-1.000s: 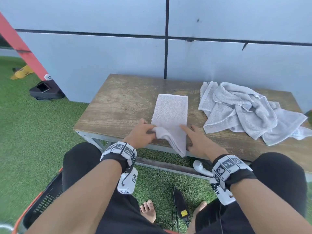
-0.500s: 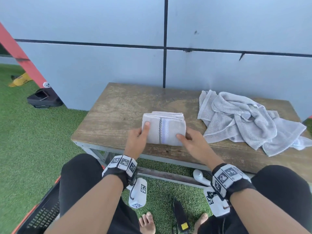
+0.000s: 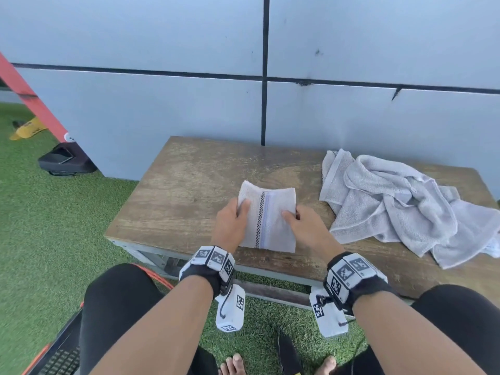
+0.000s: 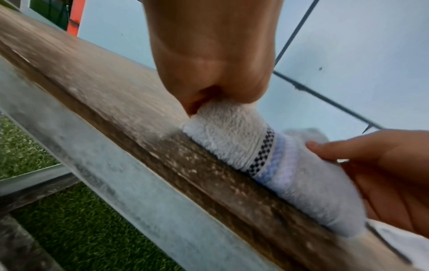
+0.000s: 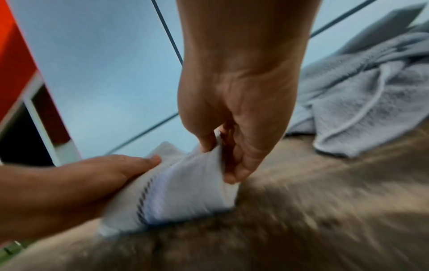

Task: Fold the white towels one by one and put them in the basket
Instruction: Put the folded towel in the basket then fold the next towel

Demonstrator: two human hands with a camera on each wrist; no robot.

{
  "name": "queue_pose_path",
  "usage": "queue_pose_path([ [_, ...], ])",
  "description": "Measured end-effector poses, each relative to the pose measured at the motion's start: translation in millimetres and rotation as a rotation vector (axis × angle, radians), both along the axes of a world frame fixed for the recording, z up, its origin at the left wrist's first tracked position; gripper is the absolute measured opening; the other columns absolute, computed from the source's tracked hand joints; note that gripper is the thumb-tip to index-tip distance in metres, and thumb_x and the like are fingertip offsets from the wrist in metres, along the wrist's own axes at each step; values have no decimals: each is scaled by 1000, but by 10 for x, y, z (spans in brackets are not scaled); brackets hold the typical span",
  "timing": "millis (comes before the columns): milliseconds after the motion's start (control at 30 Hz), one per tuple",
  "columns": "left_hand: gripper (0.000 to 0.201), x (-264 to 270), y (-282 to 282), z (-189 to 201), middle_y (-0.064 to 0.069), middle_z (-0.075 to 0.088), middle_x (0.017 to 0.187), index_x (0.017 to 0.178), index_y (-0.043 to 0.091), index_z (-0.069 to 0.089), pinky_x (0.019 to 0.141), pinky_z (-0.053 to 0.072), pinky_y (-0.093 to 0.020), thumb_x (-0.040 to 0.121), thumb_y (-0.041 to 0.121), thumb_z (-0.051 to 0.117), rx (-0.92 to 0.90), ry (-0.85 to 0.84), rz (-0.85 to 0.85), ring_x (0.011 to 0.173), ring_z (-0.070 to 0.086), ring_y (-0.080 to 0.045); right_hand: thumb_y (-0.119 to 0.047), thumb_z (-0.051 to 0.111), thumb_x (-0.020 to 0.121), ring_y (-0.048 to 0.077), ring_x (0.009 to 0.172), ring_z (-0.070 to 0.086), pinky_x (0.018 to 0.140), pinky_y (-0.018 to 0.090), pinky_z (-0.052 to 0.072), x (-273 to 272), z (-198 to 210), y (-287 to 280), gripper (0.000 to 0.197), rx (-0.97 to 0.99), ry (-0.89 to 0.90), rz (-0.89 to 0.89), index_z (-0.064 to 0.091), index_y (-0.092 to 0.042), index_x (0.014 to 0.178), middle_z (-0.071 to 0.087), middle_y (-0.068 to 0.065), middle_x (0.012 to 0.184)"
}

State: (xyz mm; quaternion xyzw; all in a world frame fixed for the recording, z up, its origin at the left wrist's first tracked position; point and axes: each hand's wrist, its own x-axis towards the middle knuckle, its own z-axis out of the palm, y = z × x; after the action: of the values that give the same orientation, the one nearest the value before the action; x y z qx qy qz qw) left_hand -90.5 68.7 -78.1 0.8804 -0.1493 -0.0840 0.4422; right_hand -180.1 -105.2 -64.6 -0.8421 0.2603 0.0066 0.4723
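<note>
A folded white towel (image 3: pixel 267 220) with a checked black stripe and a blue band lies near the front edge of the wooden table (image 3: pixel 184 190). My left hand (image 3: pixel 232 220) grips its left side, thumb on top, fingers under the edge. My right hand (image 3: pixel 300 220) pinches its right side. In the left wrist view the folded towel (image 4: pixel 243 144) sits at the table edge under my left hand (image 4: pixel 209 73). The right wrist view shows my right hand (image 5: pixel 234 113) pinching the folded towel (image 5: pixel 185 190). A heap of unfolded white towels (image 3: pixel 400 201) lies at the table's right. The basket (image 3: pixel 56 355), orange-rimmed and dark, is partly seen by my left leg.
A grey panelled wall (image 3: pixel 189 104) stands right behind the table. Green artificial grass (image 3: pixel 54 226) covers the ground. A red slanted beam (image 3: pixel 32 98) and a black case (image 3: pixel 65 161) are at the far left. My bare feet (image 3: pixel 235 365) and a dark device (image 3: pixel 286 353) lie under the table's front.
The long towel strip that hung over the front edge has been folded into a compact square on the table. Both hands have moved from pressing it to gripping its two sides.
</note>
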Motion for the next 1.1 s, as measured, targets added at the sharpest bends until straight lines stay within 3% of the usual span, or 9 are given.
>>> queue_pose_path([
  [133,43,142,-110,-210,1,52,70,72,21,42,61,36,-35,105,47,34,266,-42,-3,74,60,-28,-43,52,98,24,73,58,64,34,38,34,-248,-100,41,111,56,-105,55,-8,78,62,12,78],
  [267,48,160,-167,-256,0,55,71,68,23,39,64,42,-36,104,53,29,324,-81,69,71,57,-26,-49,56,94,33,84,70,67,35,45,60,-297,-162,53,204,49,-145,62,4,89,71,18,92],
  [400,50,164,-194,-256,0,53,67,66,21,37,62,39,-35,104,52,31,316,-81,112,66,55,-24,-47,55,96,22,68,58,62,33,39,101,-278,-160,43,147,73,-144,53,-13,71,59,5,71],
  [567,51,214,-222,-251,-1,56,71,67,20,41,67,46,-37,103,55,31,363,-50,135,71,59,-27,-42,50,100,19,63,51,54,31,33,140,-186,-102,43,53,109,-158,46,-13,68,53,3,69],
  [733,46,276,-249,-151,-4,56,88,99,12,52,71,42,-39,102,54,35,411,50,127,82,54,-28,-41,53,98,17,59,49,50,29,31,193,-129,-51,43,-1,150,-200,45,-14,65,51,1,65],
  [833,46,405,-224,-81,-7,60,96,107,8,49,71,45,-39,101,52,42,373,122,95,81,56,-25,-44,58,94,17,65,55,49,28,35,222,-42,-22,36,-21,168,-210,53,-9,83,58,4,77],
  [933,30,497,-174,1,-10,66,94,103,11,48,73,52,-43,102,41,47,364,-25,114,79,61,-27,-32,53,98,22,77,59,56,29,40,158,8,25,22,-77,25,-175,49,-11,100,58,6,92],
  [1000,23,531,-140,40,-10,64,105,110,10,49,84,49,-46,101,32,52,351,-215,123,95,58,-31,-14,44,99,21,83,58,60,26,42,89,32,54,8,-124,-34,-58,51,-14,102,61,3,96],
  [1100,27,456,-158,20,-10,56,114,111,13,56,93,43,-42,100,36,49,406,-407,27,108,50,-31,-5,40,96,18,83,68,73,33,57,10,-11,72,25,-25,30,54,63,-14,101,72,0,92],
])
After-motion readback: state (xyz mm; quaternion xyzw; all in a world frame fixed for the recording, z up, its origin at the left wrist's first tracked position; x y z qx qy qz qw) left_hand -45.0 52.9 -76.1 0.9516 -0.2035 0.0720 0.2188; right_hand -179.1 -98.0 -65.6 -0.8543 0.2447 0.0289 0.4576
